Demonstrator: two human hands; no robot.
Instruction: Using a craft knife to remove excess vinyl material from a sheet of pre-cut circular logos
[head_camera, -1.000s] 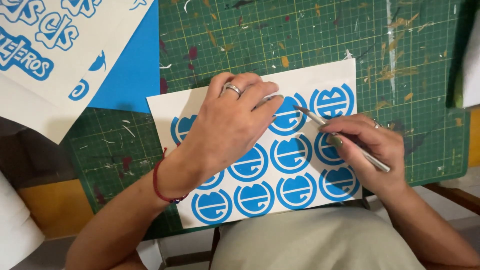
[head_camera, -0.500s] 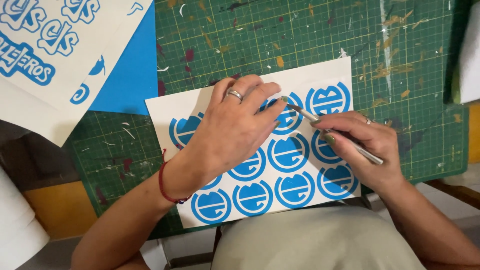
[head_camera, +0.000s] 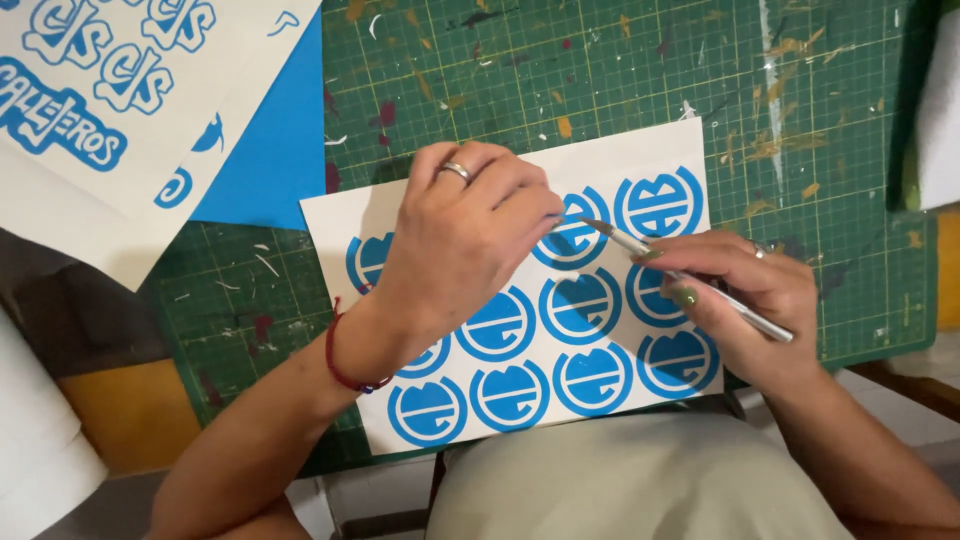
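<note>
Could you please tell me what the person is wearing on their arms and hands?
Both forearms are bare, with no sleeves showing. The left hand has a silver ring on one finger and a thin red cord bracelet at the wrist. The right hand also wears a ring, and its nails are painted olive green.

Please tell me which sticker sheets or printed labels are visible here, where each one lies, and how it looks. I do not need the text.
Sticker sheet: on the green cutting mat, under both hands; white rectangle with rows of round blue emblems.
Lettering sheets: top left corner, overlapping; white with blue bubble-style shapes.
Blue sheet: under those sheets; plain blue.
Left hand: pressing on the sticker sheet.
Right hand: holding a silver craft knife.
</note>
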